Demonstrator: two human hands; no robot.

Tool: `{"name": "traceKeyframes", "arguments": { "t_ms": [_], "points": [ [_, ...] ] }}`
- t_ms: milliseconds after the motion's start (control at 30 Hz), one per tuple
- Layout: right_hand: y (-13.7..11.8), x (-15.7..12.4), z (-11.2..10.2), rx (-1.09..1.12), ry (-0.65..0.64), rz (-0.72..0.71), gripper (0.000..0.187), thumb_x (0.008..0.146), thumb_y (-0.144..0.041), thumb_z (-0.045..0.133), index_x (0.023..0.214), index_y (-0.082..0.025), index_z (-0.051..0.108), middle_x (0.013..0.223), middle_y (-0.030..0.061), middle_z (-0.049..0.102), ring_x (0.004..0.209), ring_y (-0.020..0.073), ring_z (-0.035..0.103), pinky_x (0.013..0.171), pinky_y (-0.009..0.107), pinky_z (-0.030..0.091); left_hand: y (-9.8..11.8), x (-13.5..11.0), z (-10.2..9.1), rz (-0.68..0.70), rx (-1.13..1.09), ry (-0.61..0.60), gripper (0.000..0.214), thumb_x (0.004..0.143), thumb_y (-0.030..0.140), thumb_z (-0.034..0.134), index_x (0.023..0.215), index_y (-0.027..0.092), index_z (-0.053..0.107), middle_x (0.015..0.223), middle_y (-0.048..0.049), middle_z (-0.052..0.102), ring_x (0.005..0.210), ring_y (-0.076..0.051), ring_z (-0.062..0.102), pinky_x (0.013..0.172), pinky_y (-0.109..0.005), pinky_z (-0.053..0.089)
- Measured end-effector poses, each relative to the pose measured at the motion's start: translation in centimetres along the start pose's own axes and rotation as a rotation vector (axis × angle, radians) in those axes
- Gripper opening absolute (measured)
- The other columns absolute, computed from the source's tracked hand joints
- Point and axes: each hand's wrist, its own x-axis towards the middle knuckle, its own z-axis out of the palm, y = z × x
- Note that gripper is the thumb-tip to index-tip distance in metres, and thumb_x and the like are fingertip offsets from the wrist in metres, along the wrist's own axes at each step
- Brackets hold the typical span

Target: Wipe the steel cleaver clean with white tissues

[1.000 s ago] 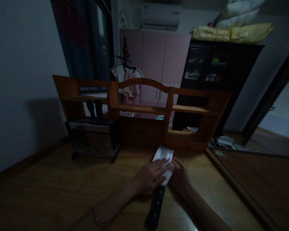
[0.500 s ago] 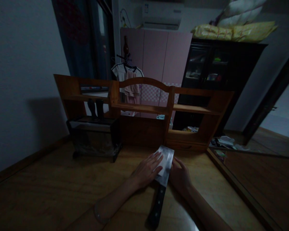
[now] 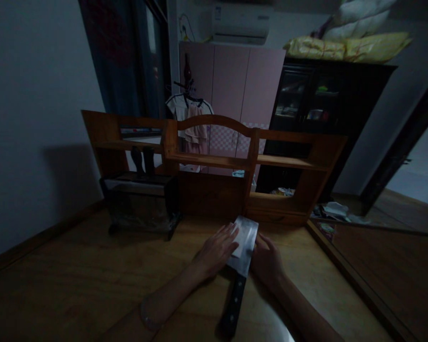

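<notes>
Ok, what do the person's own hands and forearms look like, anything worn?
The left hand and right hand are gloveless, and no sleeves show on either forearm. A thin bracelet circles the left forearm; none shows on the right. Its colour is unclear.

This is a home, likely a bedroom, though the dim light leaves the room's kind unsure: a pink wardrobe [image 3: 230,85] stands at twelve o'clock below an air conditioner [image 3: 240,23], a shirt [image 3: 179,108] hangs just short of twelve, a patterned curtain [image 3: 110,42] at eleven, and yellow bundles [image 3: 374,48] top a dark glass-doored cabinet [image 3: 349,104] at one.
</notes>
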Motion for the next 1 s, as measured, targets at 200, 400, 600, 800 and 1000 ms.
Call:
{"name": "traceKeyframes", "arguments": {
  "t_ms": [200,400,600,800,1000],
  "points": [
    [0.0,0.2,-0.4,-0.006,0.044,-0.038,0.027,0.086,-0.037,0.052,0.106,-0.023,0.064,0.106,0.0023,0.072,0.106,0.0222,0.063,0.099,0.041,0.046,1.4,0.0,-0.7,0.213,-0.069,-0.080,0.050,0.102,0.039,0.028,0.150,0.023,0.027,0.156,-0.0020,0.026,0.145,-0.017,0.018,0.119,-0.038,0.022],
    [-0.1,-0.2,-0.1,0.017,0.004,-0.002,0.030,0.088,-0.035,0.050,0.110,-0.018,0.063,0.106,0.0066,0.071,0.102,0.0242,0.065,0.095,0.042,0.047,0.2,0.0,0.5,0.026,-0.083,-0.052,0.048,0.103,0.038,0.022,0.146,0.022,0.034,0.152,-0.0027,0.034,0.144,-0.015,0.020,0.120,-0.040,0.021],
    [0.0,0.1,-0.5,0.002,0.028,-0.034,0.024,0.085,-0.034,0.054,0.105,-0.024,0.064,0.103,0.0020,0.071,0.103,0.0209,0.064,0.093,0.038,0.049,0.1,0.0,-0.3,0.058,-0.130,0.008,0.049,0.103,0.040,0.024,0.149,0.024,0.027,0.155,-0.0005,0.027,0.145,-0.014,0.017,0.121,-0.038,0.018],
    [-0.1,0.1,-0.4,-0.002,0.033,-0.013,0.033,0.085,-0.036,0.054,0.112,-0.019,0.063,0.105,0.0055,0.071,0.103,0.0221,0.065,0.095,0.039,0.048,1.6,-0.1,0.0,0.114,-0.109,-0.088,0.048,0.103,0.040,0.023,0.147,0.025,0.033,0.153,0.0005,0.033,0.145,-0.015,0.019,0.120,-0.039,0.021],
    [0.0,0.0,-0.1,-0.044,0.022,-0.018,0.032,0.086,-0.038,0.052,0.111,-0.022,0.063,0.104,0.0047,0.072,0.103,0.0235,0.065,0.094,0.042,0.048,0.0,-0.1,0.8,-0.078,-0.087,-0.015,0.049,0.102,0.043,0.024,0.146,0.024,0.036,0.152,-0.0026,0.033,0.144,-0.017,0.021,0.120,-0.042,0.022]
  ]
}}
